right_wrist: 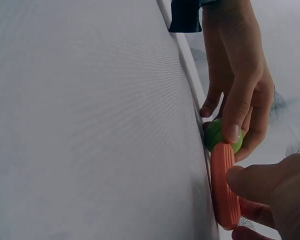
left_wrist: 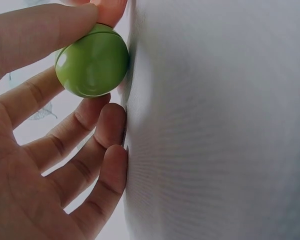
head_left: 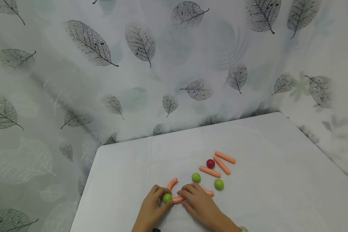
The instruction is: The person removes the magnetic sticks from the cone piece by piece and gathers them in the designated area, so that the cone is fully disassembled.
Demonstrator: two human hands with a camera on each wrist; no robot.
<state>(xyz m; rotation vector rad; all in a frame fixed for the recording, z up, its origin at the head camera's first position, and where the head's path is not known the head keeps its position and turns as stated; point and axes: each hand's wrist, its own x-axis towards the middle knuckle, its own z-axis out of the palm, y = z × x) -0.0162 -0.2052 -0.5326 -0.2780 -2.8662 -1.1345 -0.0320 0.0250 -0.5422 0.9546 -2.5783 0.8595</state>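
My left hand pinches a glossy green ball between thumb and fingers, low on the white table. In the left wrist view the ball shows a seam near its top, and the other fingertips rest by the cloth. Just right of it, my right hand holds a curved orange ribbed piece with thumb and fingers. The right wrist view shows that piece end-on against the ball. Another curved orange piece lies beyond the left fingertips. A third curved piece is partly hidden behind the right hand.
Beyond the right hand lie two more green balls, one nearer the middle and one farther right. A red ball sits among three straight orange sticks. A leaf-patterned curtain hangs behind the white table.
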